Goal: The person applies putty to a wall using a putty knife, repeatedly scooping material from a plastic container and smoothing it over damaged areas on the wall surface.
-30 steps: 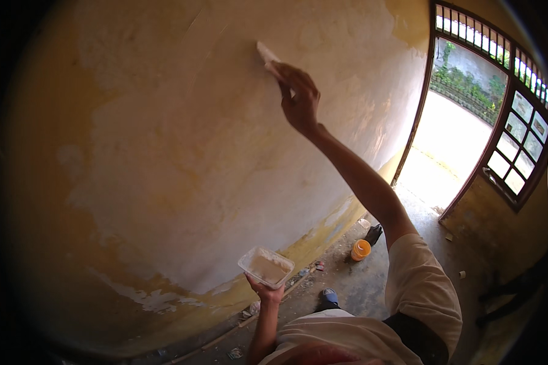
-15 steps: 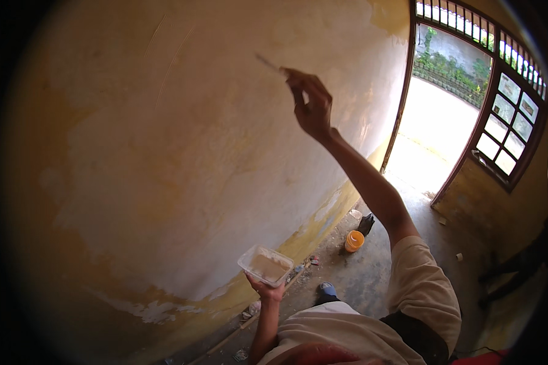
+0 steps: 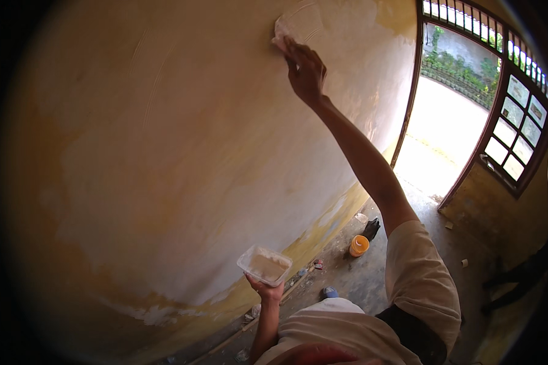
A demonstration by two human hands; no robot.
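Observation:
High on the worn yellow and whitish wall (image 3: 182, 152), my right hand (image 3: 307, 70) is closed around a pale, flat putty scraper (image 3: 280, 30). The scraper lies against the wall, beside a fresh smear (image 3: 305, 21) with curved ridges. Its handle is mostly hidden by my fingers. Low in front of my body, my left hand (image 3: 269, 291) grips a clear rectangular plastic tub (image 3: 246, 260) from below, tilted a little. Inside the tub is light brownish putty (image 3: 268, 266). Thin curved ridge lines also mark the wall to the left.
An orange bucket (image 3: 359, 246) and a black bag (image 3: 371, 229) stand on the floor near the wall's foot. A long thin pole (image 3: 240, 330) and scraps lie along the wall. Beyond, at right, are an open doorway (image 3: 444, 121) and a paned window (image 3: 517, 128).
My right hand has moved up and slightly left, bringing the scraper flat onto the wall, where a fresh smear now shows. My left hand and the tub stay nearly in place.

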